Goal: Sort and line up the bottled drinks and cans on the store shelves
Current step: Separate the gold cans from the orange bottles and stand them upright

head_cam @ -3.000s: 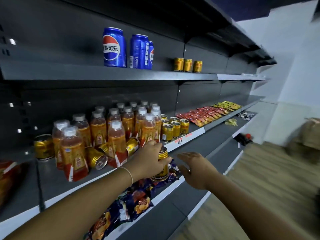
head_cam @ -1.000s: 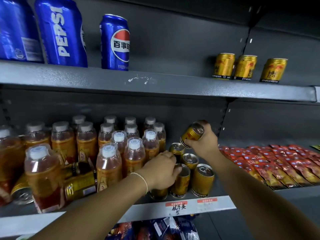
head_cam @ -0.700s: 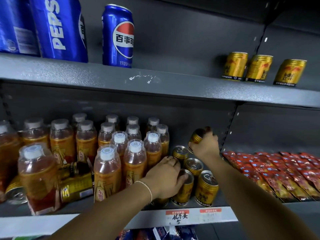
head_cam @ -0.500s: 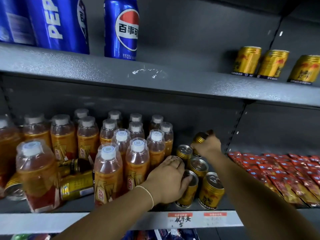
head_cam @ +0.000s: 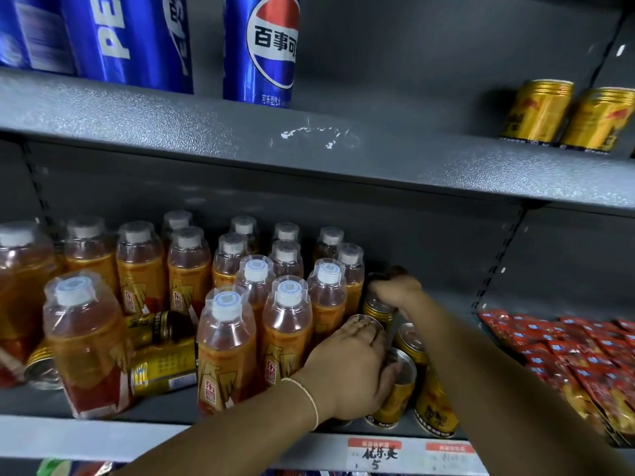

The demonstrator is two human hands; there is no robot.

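Small gold cans (head_cam: 434, 403) stand in rows on the middle shelf (head_cam: 103, 438), right of a block of orange tea bottles (head_cam: 285, 334). My left hand (head_cam: 350, 376) grips a gold can (head_cam: 395, 389) at the shelf's front, fingers curled over its rim. My right hand (head_cam: 395, 290) reaches to the back of the shelf and grips the top of another gold can (head_cam: 376, 309), which stands upright behind the rows. Two gold cans (head_cam: 161, 369) lie on their sides among the bottles at the left.
Blue Pepsi cans (head_cam: 261, 49) and two gold cans (head_cam: 563, 115) stand on the upper shelf (head_cam: 343, 156). Red snack packets (head_cam: 577, 359) fill the middle shelf's right part. Price tags (head_cam: 378, 455) sit on the shelf's front edge. The upper shelf hangs low over the bottles.
My right hand has lowered its gold can from mid-air to the back of the can rows. My left hand stays on the front can. The view has moved closer.
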